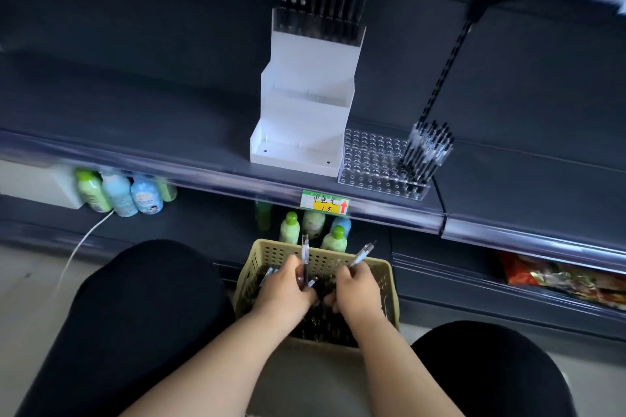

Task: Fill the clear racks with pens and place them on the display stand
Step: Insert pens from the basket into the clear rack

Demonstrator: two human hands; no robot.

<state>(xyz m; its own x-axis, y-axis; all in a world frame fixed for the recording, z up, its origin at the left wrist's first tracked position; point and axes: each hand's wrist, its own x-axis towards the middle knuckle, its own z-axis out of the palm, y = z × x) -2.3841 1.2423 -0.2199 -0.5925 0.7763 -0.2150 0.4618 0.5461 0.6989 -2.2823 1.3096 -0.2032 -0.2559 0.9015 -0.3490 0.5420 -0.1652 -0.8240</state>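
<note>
- The left hand (288,284) is curled closed around a pen (305,257) that stands nearly upright out of its grip, over the yellow perforated basket (384,276) on the floor between the person's knees
- The right hand (355,284) is likewise closed, pinching a second pen (363,253) that slants up and to the right; its lower fingers dip into the dark heap of loose pens (321,322) filling the basket
- On the dark shelf (135,118) above, a clear rack (376,162) lies flat just to the right of the white display stand (305,105), touching or nearly touching its base; most of its holes are bare, and a cluster of black-tipped pens (428,149) stands tilted in its right end
- The stand's top tier carries another clear rack (318,25) full of upright pens; its lower tiers hold no rack
- A yellow and green price tag (325,203) sits on the shelf's front rail, directly between the basket and the stand
- Under the shelf, green-capped bottles (313,227) crowd just behind the basket, more bottles (122,193) stand to the left, and a white cable (81,244) trails over the floor
- Snack packets (559,278) lie on the lower shelf at far right, well apart from the hands
</note>
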